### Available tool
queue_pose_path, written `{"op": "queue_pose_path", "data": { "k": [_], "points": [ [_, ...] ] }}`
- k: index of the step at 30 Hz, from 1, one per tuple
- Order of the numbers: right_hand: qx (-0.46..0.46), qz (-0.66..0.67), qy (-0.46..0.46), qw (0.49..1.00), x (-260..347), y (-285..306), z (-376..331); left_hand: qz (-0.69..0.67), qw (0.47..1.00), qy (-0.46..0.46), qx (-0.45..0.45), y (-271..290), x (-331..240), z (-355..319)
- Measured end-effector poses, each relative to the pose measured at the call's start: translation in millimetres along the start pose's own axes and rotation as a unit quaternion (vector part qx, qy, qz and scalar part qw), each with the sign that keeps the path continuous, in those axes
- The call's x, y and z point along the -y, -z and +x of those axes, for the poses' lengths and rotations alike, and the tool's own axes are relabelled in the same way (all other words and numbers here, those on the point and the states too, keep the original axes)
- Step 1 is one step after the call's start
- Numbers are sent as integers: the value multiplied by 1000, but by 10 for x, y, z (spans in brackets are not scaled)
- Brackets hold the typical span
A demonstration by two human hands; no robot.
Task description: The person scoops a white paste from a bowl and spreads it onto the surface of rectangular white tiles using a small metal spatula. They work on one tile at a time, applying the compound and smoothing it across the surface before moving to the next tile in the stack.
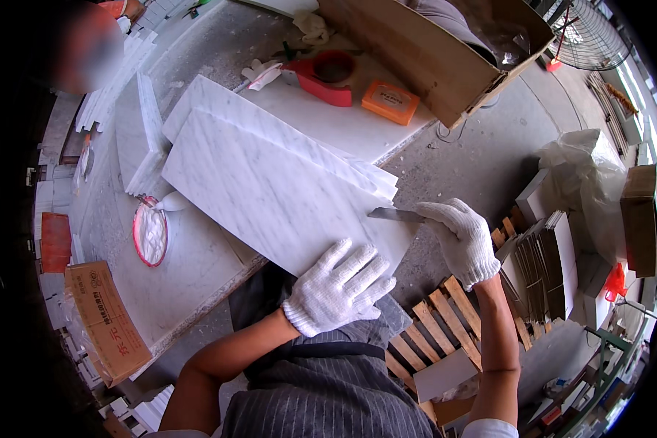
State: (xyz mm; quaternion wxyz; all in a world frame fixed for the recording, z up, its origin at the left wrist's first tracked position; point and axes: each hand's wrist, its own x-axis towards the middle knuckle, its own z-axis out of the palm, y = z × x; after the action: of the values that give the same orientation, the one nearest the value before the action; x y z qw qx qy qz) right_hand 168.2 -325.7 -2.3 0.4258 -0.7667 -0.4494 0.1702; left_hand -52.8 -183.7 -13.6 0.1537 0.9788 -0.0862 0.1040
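A white marble slab [270,182] with grey veining lies slantwise before me, on top of other marble pieces whose edges show at its far side. My left hand [339,288], in a white knitted glove, rests flat with fingers spread on the slab's near edge. In a matching glove, my right hand [460,237] is closed around a putty knife [396,214]. Its thin flat grey blade points left, over the slab's right end; I cannot tell whether it touches the stone. The glove hides the handle.
Left of the slab sits a pink-rimmed bowl [151,233] of white paste. Beyond lie a red tape dispenser [325,84], an orange box [390,102] and a large cardboard carton [409,55]. A wooden pallet [438,321] is at lower right, a fan [591,36] at far right. Another person [87,44] appears upper left.
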Motion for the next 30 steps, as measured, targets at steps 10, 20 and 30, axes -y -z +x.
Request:
{"op": "queue_pose_path", "data": {
  "k": [10, 20, 30],
  "points": [
    [-21, -9, -19, 1000, 4, -63, -105, 12, 1000, -8, -7, -8, 20, 6],
    [19, 32, -53, 998, 0, -3, -55, -3, 1000, -2, -14, 29, -1, 20],
    [-174, 575, -228, 767, -748, -27, -655, 36, 997, -2, -67, -91, 6, 45]
  ]
}}
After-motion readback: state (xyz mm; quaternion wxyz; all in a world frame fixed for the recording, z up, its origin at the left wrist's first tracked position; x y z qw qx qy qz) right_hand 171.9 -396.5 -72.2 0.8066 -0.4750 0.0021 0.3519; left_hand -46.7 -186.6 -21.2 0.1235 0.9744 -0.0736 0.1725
